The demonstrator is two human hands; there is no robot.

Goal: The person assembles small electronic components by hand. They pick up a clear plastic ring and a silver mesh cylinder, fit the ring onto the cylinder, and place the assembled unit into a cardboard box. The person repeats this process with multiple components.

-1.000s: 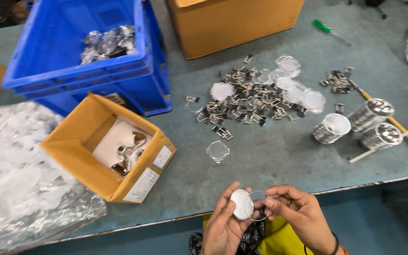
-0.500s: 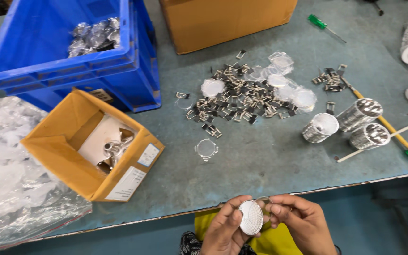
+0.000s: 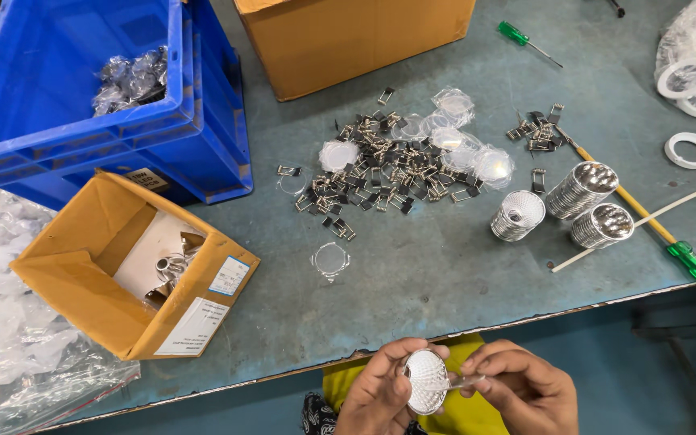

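My left hand [image 3: 376, 387] holds a round silver faceted reflector cup [image 3: 425, 382] below the table's front edge, its open face toward me. My right hand [image 3: 521, 388] pinches a thin clear disc [image 3: 465, 380] by its edge, touching the reflector's right rim. Both hands hover over a yellow cloth [image 3: 461, 407] on my lap. On the green table [image 3: 412, 274] lies a pile of small metal spring clips [image 3: 380, 173] mixed with clear round lenses. One lens [image 3: 330, 260] lies apart, nearer to me.
Three more reflector cups [image 3: 561, 208] stand right of the pile. A long green-handled screwdriver [image 3: 646, 217] lies beside them. A small open cardboard box [image 3: 134, 270] sits at left, a blue crate [image 3: 98, 97] behind it, a large cardboard box [image 3: 356, 40] at back. White rings [image 3: 690, 149] lie far right, crumpled plastic [image 3: 10, 338] far left.
My hands have dropped lower and closer to me, below the table edge. The reflector has turned its open face toward me. The right hand has brought the clear disc against its rim.
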